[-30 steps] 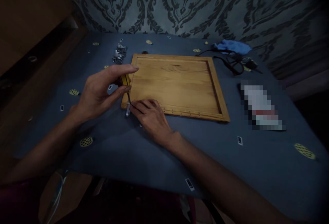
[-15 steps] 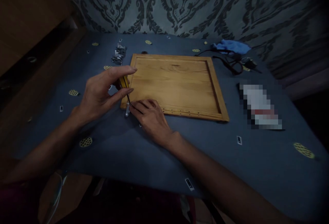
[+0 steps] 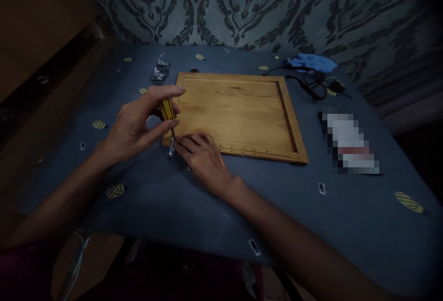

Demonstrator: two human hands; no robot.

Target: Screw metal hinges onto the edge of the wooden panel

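Gripping a yellow-handled screwdriver [image 3: 167,111] between thumb and curled fingers, the left hand [image 3: 133,126] holds it tilted, tip down at the near left corner of the wooden panel [image 3: 238,112]. The right hand [image 3: 202,156] rests on the blue tablecloth [image 3: 173,209], its fingertips pinched close on a small metal fitting [image 3: 171,149] against that corner, right at the tool's tip. A heap of metal hardware [image 3: 159,73] lies beyond the panel's far left corner; a blue rag [image 3: 311,62] and a black cable [image 3: 313,88] lie far right.
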